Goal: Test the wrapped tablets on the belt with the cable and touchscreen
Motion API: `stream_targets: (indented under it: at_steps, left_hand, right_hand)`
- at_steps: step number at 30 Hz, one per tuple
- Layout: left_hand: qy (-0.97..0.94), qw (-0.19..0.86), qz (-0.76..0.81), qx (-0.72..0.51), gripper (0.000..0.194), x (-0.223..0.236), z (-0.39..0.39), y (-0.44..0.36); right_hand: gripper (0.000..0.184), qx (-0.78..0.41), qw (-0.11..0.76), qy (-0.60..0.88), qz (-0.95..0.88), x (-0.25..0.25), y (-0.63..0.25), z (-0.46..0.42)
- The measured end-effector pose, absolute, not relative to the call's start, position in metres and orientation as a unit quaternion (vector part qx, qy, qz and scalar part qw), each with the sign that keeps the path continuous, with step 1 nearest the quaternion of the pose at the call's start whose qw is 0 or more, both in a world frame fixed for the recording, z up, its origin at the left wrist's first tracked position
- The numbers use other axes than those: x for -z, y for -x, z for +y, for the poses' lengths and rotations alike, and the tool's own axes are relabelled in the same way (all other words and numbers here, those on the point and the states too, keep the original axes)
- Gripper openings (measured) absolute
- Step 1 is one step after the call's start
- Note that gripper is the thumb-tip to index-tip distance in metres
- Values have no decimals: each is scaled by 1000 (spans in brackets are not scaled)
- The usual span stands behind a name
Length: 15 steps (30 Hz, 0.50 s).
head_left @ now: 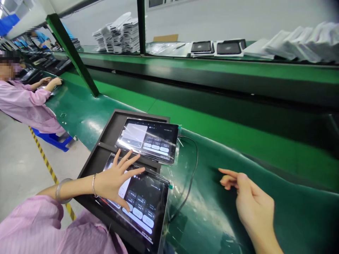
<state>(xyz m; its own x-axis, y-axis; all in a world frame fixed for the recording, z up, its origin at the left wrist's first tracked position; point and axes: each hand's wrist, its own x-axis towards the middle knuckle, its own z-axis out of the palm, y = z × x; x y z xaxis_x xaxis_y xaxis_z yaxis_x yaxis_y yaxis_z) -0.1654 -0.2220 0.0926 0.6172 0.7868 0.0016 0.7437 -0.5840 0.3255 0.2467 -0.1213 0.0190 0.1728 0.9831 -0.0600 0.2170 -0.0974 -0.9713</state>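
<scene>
Testing touchscreens, probably: left hand (116, 181) spread flat over near tablet (140, 206) at lower centre; right hand (250, 203) empty, half-curled, pointing. Next, careful taps on far tablet (149, 140).

I see a green conveyor belt (238, 148) running across the view; a black tray (106, 141) lies on its near edge, holding two lit tablets; a black cable (194, 165) trails over the belt beside it; a raised green shelf (212, 67) behind carries stacked white packs (119, 33).
</scene>
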Motion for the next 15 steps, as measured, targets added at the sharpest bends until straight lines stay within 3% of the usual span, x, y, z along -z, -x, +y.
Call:
stream_targets:
  at_steps: [5, 12, 15]
  left_hand:
    - [-871, 157, 459, -72, 132, -96, -215, 169]
    - [-833, 101, 540, -73, 74, -100, -170, 173]
    - [-829, 89, 545, -86, 63, -92, -156, 173]
  right_hand:
    - [54, -416, 464, 601, -501, -21, -245, -123]
    - [52, -419, 448, 604, -509, -22, -247, -123]
    - [51, -420, 449, 602, -510, -21, -248, -123]
